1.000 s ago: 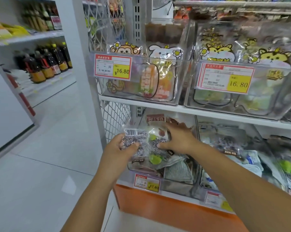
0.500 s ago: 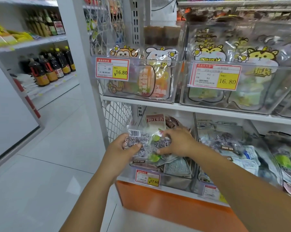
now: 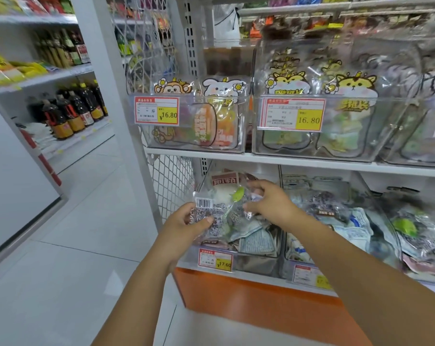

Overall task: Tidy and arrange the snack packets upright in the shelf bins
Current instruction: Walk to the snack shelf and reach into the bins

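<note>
Two hands hold a bunch of clear snack packets above the leftmost lower bin, much as half a second earlier, though the right hand now sits slightly higher and a green mark on the film shows beside its fingers. The left hand grips the barcoded left edge, thumb in front, while the right pinches the right edge, the two hands apart. How many packets make up the bunch is hard to tell, their print is blurred, and the far-right upper bin is cut off by the frame edge.

- Bright, even light; shadows faint.
- Glare streaks the clear bins; pale reflection on the glossy floor.
- Wide-angle bending at edges; slight overall blur.
</note>
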`<state>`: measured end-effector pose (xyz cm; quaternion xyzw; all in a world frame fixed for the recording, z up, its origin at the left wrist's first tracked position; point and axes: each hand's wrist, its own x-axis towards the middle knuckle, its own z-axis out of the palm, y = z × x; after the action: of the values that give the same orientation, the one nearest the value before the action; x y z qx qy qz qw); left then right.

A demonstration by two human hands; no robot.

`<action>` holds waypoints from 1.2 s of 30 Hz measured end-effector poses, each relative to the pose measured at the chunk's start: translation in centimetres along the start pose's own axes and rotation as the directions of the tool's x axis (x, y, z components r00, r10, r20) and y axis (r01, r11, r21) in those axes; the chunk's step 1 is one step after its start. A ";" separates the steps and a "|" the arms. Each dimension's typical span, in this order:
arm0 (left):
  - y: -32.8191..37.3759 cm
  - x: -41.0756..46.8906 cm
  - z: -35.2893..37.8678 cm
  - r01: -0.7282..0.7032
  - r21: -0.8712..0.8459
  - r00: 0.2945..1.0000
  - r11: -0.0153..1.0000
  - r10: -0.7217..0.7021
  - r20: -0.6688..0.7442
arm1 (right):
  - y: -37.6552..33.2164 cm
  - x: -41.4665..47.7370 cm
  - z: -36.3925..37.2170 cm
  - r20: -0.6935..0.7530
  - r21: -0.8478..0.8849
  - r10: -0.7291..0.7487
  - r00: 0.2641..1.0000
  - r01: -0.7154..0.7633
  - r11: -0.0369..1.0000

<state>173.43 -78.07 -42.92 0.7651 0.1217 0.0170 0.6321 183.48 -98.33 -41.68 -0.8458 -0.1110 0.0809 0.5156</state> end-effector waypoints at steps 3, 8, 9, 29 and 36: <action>0.3 0.1 1.0 0.051 -0.080 0.992 0.995 -0.041 0.120 | -0.3 -3.1 -1.5 -0.014 0.209 -0.030 0.999 0.032 0.977; 2.2 -1.5 5.6 0.057 -0.188 0.971 0.980 -0.011 0.239 | -0.2 -9.3 -3.8 0.113 0.528 0.076 0.991 -0.125 0.840; 2.7 -2.0 6.8 0.011 -0.149 0.971 0.989 0.024 0.236 | 0.2 -10.4 -4.5 0.113 0.558 0.095 0.989 -0.142 0.817; 1.0 0.2 21.1 -0.559 0.669 0.796 0.490 0.544 0.266 | 16.0 -14.3 -22.0 -0.623 -0.437 0.153 0.767 -0.503 0.746; 1.3 -0.4 20.7 -0.594 0.617 0.788 0.516 0.528 0.317 | 13.8 -14.2 -20.7 -0.701 -0.446 -0.080 0.709 -0.347 0.825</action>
<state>177.04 -98.34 -45.73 0.9399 -0.1629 0.1394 0.2657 176.49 -126.01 -44.19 -0.9296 0.1362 -0.2376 0.2468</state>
